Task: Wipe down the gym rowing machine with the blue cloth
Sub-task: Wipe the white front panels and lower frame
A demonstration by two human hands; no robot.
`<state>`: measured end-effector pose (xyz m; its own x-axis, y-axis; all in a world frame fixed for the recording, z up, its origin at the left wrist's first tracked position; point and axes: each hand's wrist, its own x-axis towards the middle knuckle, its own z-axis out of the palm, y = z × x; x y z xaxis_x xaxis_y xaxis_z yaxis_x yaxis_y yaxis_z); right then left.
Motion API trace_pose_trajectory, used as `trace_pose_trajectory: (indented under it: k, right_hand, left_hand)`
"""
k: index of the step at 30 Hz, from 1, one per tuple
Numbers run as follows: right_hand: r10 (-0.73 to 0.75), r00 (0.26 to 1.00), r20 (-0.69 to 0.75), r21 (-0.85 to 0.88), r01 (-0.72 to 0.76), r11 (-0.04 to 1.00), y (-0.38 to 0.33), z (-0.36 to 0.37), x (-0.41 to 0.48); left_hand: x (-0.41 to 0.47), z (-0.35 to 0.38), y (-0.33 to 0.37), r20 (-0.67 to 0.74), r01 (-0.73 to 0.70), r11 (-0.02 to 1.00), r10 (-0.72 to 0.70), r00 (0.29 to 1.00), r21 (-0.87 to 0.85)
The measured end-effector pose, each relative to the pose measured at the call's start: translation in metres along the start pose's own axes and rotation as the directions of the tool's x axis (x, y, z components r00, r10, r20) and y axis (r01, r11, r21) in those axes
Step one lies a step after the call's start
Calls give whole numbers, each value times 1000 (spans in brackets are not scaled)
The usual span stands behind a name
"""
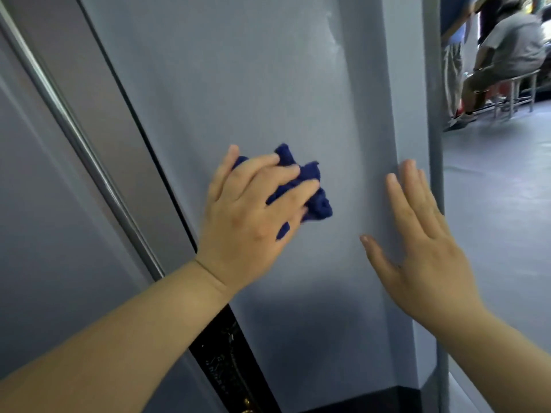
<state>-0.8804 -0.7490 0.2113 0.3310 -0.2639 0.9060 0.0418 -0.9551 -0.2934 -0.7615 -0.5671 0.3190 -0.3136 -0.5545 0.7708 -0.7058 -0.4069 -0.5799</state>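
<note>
A crumpled blue cloth point(313, 189) is bunched against a broad, smooth grey panel point(253, 84) that fills the middle of the view. My left hand point(253, 216) lies over the cloth, its fingers curled into the folds and pressing it onto the panel. To the right, my right hand point(423, 242) rests flat on the same grey surface with straight, spread fingers and holds nothing. No seat, handle or rail of a rowing machine is recognisable from this close.
A shiny metal bar point(89, 162) and a dark seam run diagonally at the left. A black strip point(226, 368) sits at the panel's lower edge. Far right, a person sits on a stool point(515, 93) on open grey floor point(501, 204).
</note>
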Motion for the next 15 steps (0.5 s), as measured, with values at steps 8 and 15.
trace_pose_trajectory:
  k: [8, 15]
  right_hand:
    - [-54, 998, 40, 18, 54, 998, 28, -5, -16]
    - [-37, 997, 61, 103, 30, 994, 28, -6, -15]
  left_hand:
    - [-27, 11, 34, 187, -317, 944, 328, 926, -87]
    - [9, 33, 56, 58, -94, 995, 96, 994, -36]
